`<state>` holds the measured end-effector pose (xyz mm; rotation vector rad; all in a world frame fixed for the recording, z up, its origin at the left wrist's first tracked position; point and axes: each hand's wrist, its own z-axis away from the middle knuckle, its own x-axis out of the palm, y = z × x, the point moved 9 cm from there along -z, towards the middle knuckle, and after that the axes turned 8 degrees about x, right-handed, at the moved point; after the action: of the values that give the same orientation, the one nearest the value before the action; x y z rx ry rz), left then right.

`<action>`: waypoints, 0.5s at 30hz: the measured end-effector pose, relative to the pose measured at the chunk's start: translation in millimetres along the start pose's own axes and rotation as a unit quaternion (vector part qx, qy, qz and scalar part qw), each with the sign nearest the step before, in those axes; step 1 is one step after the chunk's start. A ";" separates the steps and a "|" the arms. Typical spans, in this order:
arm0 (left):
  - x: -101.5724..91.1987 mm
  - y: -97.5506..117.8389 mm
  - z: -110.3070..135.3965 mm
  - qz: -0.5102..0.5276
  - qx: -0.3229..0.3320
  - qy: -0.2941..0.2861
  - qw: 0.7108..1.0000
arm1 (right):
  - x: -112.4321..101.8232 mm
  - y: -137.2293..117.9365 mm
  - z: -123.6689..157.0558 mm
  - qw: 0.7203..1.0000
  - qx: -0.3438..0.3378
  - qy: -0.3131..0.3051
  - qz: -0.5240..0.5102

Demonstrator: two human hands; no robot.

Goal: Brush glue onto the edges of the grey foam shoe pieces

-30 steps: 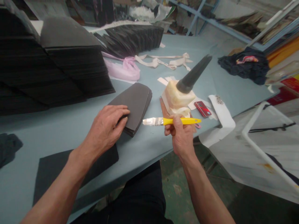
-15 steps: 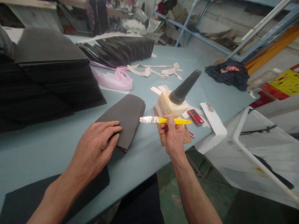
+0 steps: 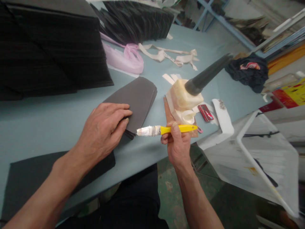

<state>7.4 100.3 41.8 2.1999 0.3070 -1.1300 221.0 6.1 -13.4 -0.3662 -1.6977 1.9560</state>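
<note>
My left hand (image 3: 105, 127) lies flat with its fingers stretched over a small stack of dark grey shaped sheets (image 3: 135, 95). In my right hand (image 3: 178, 140) is a paintbrush (image 3: 178, 128) with a yellow handle, gripped between thumb and fingers. Its bristles, coated white, point left and are close to the near corner of the stack; whether they touch it I cannot tell. Just beyond my right hand stands a cream-coloured container (image 3: 183, 98) with a dark cone-shaped piece (image 3: 207, 74) on top, resting on a brown board (image 3: 168, 111).
Tall piles of black sheets (image 3: 57, 54) stand at the left, with a fanned row (image 3: 140, 20) behind. Pink ribbon (image 3: 126, 58) and white strips (image 3: 164, 55) lie mid-table. A red phone-like object (image 3: 206, 113) is at the right, a dark panel (image 3: 28, 178) front left, a white bin (image 3: 257, 165) beside the table.
The brush has moved nearer to me, from the stack's right edge to its near corner. My left hand still rests on the stack. The camera view has tilted downward.
</note>
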 end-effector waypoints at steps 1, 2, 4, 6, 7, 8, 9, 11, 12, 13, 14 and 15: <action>0.1 -0.1 0.1 0.002 -0.002 0.002 1.000 | 0.1 2.4 0.4 1.000 0.009 0.002 -0.008; 0.5 -0.1 0.2 0.005 -0.003 0.002 1.000 | 0.4 4.7 0.5 1.000 0.018 0.005 -0.019; 1.5 0.0 0.3 0.009 -0.004 0.000 1.000 | 1.0 8.2 0.8 0.998 0.039 0.014 -0.044; 2.5 -0.4 0.6 0.008 -0.006 0.000 1.000 | 2.4 11.1 1.8 0.996 0.063 0.023 -0.066; 3.1 -0.4 0.8 0.007 -0.005 -0.001 1.000 | 3.6 12.5 2.5 0.994 0.075 0.025 -0.074; 3.7 -0.4 1.0 0.004 -0.003 -0.002 1.000 | 4.9 13.9 3.4 0.993 0.088 0.025 -0.081; 4.1 -0.3 1.2 0.001 -0.001 -0.003 1.000 | 6.4 15.3 4.2 0.991 0.100 0.023 -0.085; 4.9 -0.2 1.8 -0.005 0.003 -0.004 1.000 | 8.7 18.5 6.0 0.988 0.122 0.018 -0.090; 5.1 -0.3 2.1 -0.006 0.004 -0.004 1.000 | 9.3 20.2 6.8 0.987 0.131 0.016 -0.092; 5.2 -0.5 2.5 -0.007 0.003 -0.004 1.000 | 9.8 21.8 7.6 0.986 0.138 0.014 -0.094; 5.1 -0.6 2.7 -0.006 0.002 -0.004 1.000 | 10.0 22.9 8.4 0.985 0.142 0.011 -0.095; 4.9 -0.7 3.0 -0.005 0.001 -0.002 1.000 | 9.8 23.4 9.0 0.985 0.141 0.009 -0.095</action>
<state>8.1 98.5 36.4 2.1994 0.3151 -1.1414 203.3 2.1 -33.4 -0.1133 -1.3632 2.0062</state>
